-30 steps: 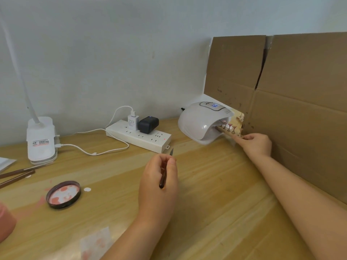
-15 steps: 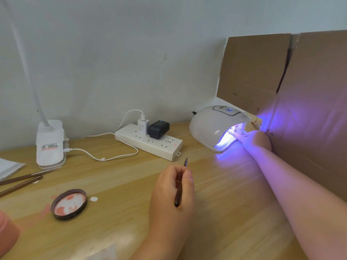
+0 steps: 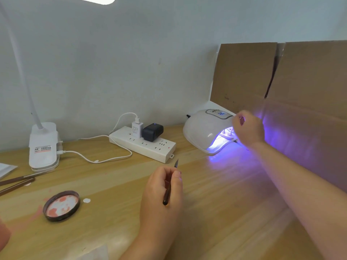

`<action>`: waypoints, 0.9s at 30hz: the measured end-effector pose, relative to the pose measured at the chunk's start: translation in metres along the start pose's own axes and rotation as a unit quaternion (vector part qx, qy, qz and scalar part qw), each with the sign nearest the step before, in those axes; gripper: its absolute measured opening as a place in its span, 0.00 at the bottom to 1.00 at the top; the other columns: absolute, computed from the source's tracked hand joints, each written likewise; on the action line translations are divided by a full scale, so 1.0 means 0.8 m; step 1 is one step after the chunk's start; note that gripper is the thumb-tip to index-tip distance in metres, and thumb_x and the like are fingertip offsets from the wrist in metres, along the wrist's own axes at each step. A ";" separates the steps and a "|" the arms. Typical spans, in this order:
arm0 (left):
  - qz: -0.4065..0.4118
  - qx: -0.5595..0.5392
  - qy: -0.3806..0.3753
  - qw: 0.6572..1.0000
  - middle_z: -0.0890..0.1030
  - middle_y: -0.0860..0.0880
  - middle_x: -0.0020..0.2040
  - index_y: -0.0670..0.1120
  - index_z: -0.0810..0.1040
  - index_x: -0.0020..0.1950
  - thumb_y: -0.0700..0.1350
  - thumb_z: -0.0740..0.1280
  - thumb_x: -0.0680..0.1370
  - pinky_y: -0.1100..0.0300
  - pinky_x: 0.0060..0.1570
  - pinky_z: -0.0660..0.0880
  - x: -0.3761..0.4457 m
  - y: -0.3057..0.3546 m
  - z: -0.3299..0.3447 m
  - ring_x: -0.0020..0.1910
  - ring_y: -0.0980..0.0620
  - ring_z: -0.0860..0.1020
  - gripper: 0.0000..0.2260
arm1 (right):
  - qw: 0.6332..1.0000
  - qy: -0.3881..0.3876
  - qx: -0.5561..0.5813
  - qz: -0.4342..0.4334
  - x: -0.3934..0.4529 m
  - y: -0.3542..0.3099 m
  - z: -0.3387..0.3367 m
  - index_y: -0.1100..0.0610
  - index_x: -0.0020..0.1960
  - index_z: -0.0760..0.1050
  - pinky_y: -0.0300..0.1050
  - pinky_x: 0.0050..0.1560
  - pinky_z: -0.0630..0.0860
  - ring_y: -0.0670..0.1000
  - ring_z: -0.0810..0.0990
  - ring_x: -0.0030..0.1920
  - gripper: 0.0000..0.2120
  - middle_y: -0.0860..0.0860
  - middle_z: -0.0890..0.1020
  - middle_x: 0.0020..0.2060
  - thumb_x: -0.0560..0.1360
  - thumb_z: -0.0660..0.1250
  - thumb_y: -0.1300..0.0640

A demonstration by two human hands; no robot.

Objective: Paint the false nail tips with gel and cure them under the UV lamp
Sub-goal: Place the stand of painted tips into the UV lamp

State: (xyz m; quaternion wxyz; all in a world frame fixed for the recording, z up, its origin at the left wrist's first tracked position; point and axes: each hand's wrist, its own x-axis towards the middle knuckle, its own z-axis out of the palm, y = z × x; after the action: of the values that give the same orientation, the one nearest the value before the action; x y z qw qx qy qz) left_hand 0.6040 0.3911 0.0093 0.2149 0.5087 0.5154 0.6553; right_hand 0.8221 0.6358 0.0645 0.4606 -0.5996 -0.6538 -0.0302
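The UV lamp [image 3: 207,131], right of centre in the frame against the cardboard [image 3: 281,81], is now lit, throwing violet light over the desk [image 3: 216,194] in front of it; a second ago it was dark. The nail tips [image 3: 228,133] on their stand now sit inside the lamp's mouth, partly hidden by the right hand [image 3: 247,129], where a second ago the hand was sliding them in. That hand has lifted off the desk and is now at the lamp's opening with fingers curled; blurred, so cannot tell if it grips the stand or is letting go. The left hand [image 3: 162,196], lower centre, has barely shifted and pinches a brush [image 3: 170,184], tip pointing up. The dish [image 3: 62,205] with pink gel smears sits lower left, unchanged. Judgement: painting of this batch is done and curing has just started; the right hand likely only needs to pull clear without knocking the stand.
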 end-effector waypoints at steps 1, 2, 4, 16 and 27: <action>0.000 -0.002 0.002 1.000 0.70 0.57 0.29 0.51 0.75 0.40 0.53 0.60 0.74 0.65 0.31 0.62 0.000 0.000 0.000 0.29 0.57 0.66 0.08 | 1.000 -0.020 -0.008 -0.014 0.006 -0.014 0.003 0.51 0.54 0.78 0.46 0.43 0.72 0.58 0.77 0.49 0.12 0.53 0.82 0.44 0.75 0.58 0.54; -0.001 -0.005 0.004 1.000 0.71 0.57 0.30 0.51 0.75 0.40 0.52 0.60 0.74 0.65 0.31 0.62 0.001 -0.001 0.000 0.29 0.57 0.66 0.08 | 0.998 -0.054 -0.034 -0.022 0.013 -0.026 0.009 0.49 0.61 0.76 0.48 0.49 0.73 0.58 0.77 0.55 0.16 0.52 0.82 0.52 0.76 0.57 0.56; -0.005 -0.014 0.005 1.000 0.71 0.57 0.31 0.51 0.75 0.40 0.52 0.60 0.75 0.65 0.31 0.62 0.001 -0.001 0.001 0.29 0.58 0.66 0.08 | 0.985 -0.125 -0.119 -0.003 0.027 -0.041 0.021 0.43 0.69 0.71 0.44 0.52 0.71 0.57 0.74 0.63 0.23 0.49 0.77 0.64 0.77 0.54 0.58; -0.014 -0.023 -0.005 1.000 0.70 0.57 0.29 0.53 0.75 0.40 0.53 0.60 0.75 0.64 0.31 0.62 0.000 -0.003 0.000 0.28 0.57 0.65 0.08 | 0.944 -0.272 -0.188 0.015 0.068 -0.058 0.018 0.42 0.65 0.72 0.49 0.59 0.73 0.56 0.74 0.62 0.26 0.49 0.75 0.66 0.73 0.54 0.63; -0.007 0.019 0.027 0.999 0.73 0.53 0.35 0.52 0.75 0.43 0.43 0.63 0.81 0.62 0.36 0.65 0.007 -0.010 0.004 0.34 0.55 0.68 0.08 | 0.980 -0.192 0.030 0.032 -0.094 -0.117 -0.032 0.55 0.65 0.71 0.47 0.49 0.73 0.54 0.77 0.50 0.19 0.52 0.80 0.52 0.75 0.60 0.59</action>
State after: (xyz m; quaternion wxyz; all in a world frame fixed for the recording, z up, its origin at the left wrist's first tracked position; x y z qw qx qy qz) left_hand 0.6026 0.4002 0.0046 0.1959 0.4909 0.5369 0.6575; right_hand 0.7502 0.5374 0.0791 0.3455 -0.6007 -0.7109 0.1201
